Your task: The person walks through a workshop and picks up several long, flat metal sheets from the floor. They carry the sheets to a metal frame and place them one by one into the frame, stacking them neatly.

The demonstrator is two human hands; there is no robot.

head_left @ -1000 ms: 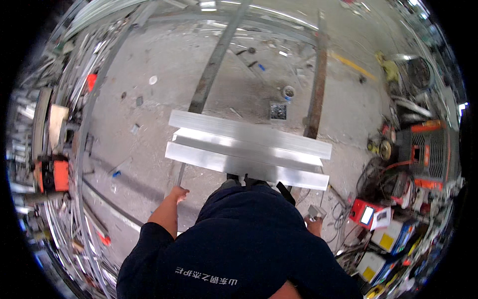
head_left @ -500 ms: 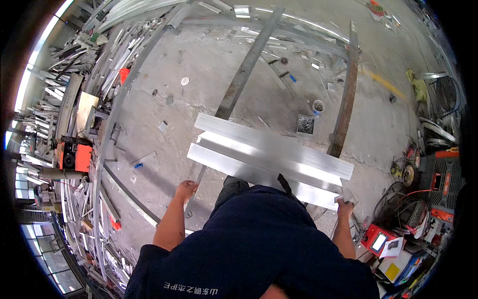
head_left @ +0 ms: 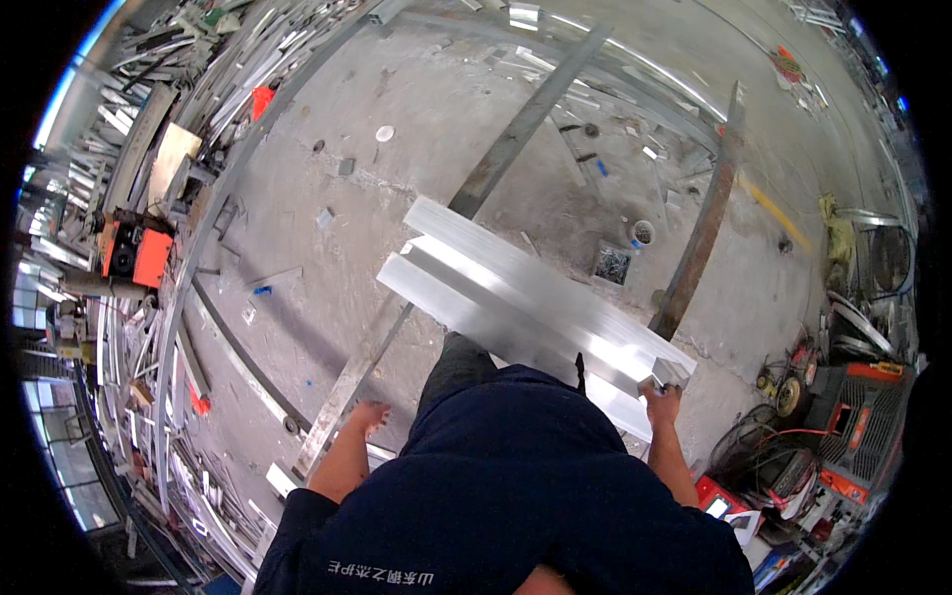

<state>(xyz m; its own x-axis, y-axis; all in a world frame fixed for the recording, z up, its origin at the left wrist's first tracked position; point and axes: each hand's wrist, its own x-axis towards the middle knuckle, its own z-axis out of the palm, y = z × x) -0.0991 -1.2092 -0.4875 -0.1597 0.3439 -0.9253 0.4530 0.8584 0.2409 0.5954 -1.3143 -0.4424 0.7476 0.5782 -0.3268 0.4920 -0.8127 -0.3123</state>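
Note:
Several long shiny silver metal profiles [head_left: 496,242] lie side by side in front of me, slanting across two dark steel beams. My right hand [head_left: 662,404] is at their right end, its fingers closed round a small piece of silver metal [head_left: 669,374]. That piece is over the end of the profiles; whether it touches them I cannot tell. My left hand [head_left: 371,416] hangs low on the left, apart from the profiles and near a narrow steel bar [head_left: 342,397]. Its fingers are loosely apart with nothing in them.
The left steel beam [head_left: 531,119] and right steel beam [head_left: 699,233] run away across the floor. A small bucket [head_left: 644,233] and a tray of small parts [head_left: 612,265] stand between them. Metal offcuts [head_left: 248,109] pile up at left; a red machine [head_left: 716,496] and cables are at right.
My right hand has moved left and slightly up with the small metal piece, now over the profiles' end. My left hand has dropped nearer my body. The view has turned a little.

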